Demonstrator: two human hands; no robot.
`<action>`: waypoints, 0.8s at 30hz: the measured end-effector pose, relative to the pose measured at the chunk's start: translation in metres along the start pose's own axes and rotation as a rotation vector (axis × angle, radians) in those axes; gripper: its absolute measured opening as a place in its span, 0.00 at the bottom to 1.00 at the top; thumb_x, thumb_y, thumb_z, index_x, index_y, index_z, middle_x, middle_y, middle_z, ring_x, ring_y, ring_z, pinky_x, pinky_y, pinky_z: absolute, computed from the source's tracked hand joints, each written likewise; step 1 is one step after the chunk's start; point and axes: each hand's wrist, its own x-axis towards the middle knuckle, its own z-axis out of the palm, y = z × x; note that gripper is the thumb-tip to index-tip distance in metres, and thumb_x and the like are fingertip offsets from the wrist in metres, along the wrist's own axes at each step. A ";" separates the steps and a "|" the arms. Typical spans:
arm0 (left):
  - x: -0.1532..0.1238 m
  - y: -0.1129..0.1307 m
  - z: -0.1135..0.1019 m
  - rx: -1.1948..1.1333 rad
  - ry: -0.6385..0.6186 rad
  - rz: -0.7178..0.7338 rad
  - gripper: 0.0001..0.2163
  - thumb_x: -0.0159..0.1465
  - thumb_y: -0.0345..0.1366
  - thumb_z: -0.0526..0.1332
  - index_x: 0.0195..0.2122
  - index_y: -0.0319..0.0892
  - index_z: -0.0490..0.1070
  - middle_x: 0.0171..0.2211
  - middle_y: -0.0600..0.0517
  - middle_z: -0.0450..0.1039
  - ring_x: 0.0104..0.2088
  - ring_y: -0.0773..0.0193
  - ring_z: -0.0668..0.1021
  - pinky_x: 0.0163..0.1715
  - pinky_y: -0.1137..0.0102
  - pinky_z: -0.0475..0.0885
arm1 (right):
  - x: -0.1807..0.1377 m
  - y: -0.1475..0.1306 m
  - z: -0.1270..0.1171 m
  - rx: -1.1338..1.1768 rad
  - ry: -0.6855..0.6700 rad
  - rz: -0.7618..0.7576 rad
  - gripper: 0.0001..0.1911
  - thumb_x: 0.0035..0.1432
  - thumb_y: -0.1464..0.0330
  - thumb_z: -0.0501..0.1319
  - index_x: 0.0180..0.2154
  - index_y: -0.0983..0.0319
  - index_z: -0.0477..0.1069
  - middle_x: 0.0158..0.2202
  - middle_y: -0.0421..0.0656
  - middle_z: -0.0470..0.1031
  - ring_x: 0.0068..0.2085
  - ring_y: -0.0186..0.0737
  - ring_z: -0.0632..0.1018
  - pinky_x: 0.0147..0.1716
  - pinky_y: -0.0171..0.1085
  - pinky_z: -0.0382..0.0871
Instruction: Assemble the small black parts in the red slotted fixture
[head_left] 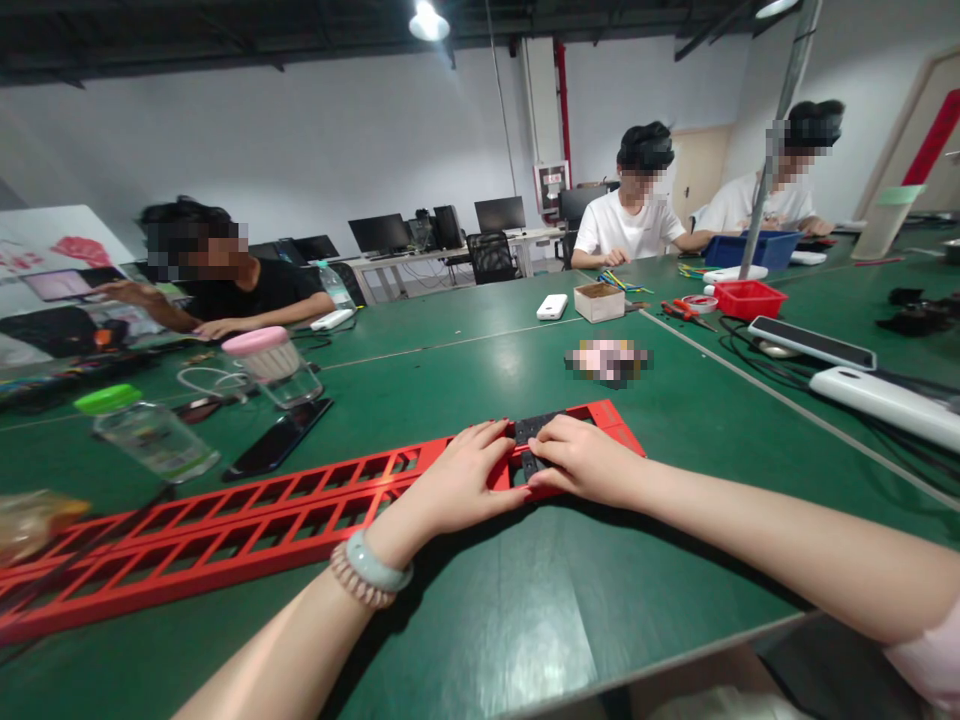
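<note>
A long red slotted frame (187,588) lies across the green table, running from the left edge toward the middle. My left hand (457,485) spans it near its right end, fingertips at the far side and thumb along the near edge. Black blocks (538,430) sit in the frame's end section, partly covered by my fingers. On them rests my right hand (589,460), its fingers bent and pressed together against a black block. The undersides of both hands are hidden.
Left of the frame's far side are a black phone (279,440), a pink-lidded jar (274,370) and a green-capped bottle (154,435). Farther back stand a small box (598,303), a red bin (750,300) and a blue bin (754,250). Three people sit across the table.
</note>
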 end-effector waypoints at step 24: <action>0.003 0.000 -0.003 0.038 -0.050 -0.011 0.28 0.57 0.57 0.56 0.50 0.40 0.68 0.58 0.40 0.61 0.59 0.47 0.63 0.58 0.55 0.59 | 0.000 0.003 0.001 0.065 0.016 0.074 0.16 0.57 0.60 0.58 0.37 0.66 0.76 0.39 0.50 0.75 0.43 0.43 0.73 0.44 0.40 0.68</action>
